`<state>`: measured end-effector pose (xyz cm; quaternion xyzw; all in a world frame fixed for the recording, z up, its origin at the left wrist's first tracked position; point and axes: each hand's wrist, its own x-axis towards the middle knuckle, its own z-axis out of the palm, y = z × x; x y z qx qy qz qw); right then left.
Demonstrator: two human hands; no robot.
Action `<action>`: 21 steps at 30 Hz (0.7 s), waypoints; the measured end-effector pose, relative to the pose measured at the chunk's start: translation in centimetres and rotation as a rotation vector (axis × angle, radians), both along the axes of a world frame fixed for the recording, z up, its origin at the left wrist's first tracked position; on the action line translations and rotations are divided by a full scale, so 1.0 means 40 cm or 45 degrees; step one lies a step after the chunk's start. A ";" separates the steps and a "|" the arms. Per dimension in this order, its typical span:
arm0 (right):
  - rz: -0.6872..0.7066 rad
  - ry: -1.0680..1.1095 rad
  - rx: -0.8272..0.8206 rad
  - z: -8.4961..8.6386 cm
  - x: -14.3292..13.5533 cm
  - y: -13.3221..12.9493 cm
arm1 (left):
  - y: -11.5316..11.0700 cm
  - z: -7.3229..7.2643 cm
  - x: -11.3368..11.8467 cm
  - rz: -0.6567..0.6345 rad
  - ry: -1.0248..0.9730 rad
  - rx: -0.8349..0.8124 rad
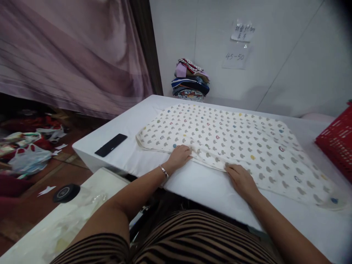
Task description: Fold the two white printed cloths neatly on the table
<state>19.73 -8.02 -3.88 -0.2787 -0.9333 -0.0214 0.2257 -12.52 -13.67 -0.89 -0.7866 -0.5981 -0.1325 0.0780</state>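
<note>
A white cloth (209, 132) with small grey and coloured mushroom-like prints lies spread over the table, with some creases near its front edge. My left hand (179, 157) grips that front edge left of the middle, fingers closed on the fabric; a bracelet circles the wrist. Farther right, my right hand (240, 179) pinches the same edge with its thumb and fingers. Between the two hands the edge bows slightly. Fingertips of both hands are partly hidden by the fabric.
A white-covered table (132, 121) carries a black phone-like slab (111, 145) at left. Folded textiles (190, 80) are stacked at the back wall. A red basket (337, 139) stands at right. Lower left, a black round object (66, 193) rests on a pale surface. Handwritten papers (234, 57) hang above.
</note>
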 end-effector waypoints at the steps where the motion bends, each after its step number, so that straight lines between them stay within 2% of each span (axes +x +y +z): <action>1: -0.005 0.008 -0.003 0.002 0.000 -0.001 | 0.000 0.004 -0.008 -0.018 0.026 -0.026; 7: 0.038 -0.014 -0.019 0.011 0.002 -0.005 | 0.000 0.023 -0.034 -0.093 0.067 -0.030; 11: 0.025 -0.073 -0.041 0.011 -0.001 -0.005 | -0.011 0.012 -0.042 -0.125 0.004 -0.071; 16: -0.005 -0.135 -0.048 0.010 -0.003 -0.005 | -0.027 -0.008 -0.047 -0.181 -0.081 -0.021; 21: -0.007 -0.049 -0.144 0.023 0.001 -0.007 | -0.018 -0.003 -0.050 -0.275 -0.042 -0.073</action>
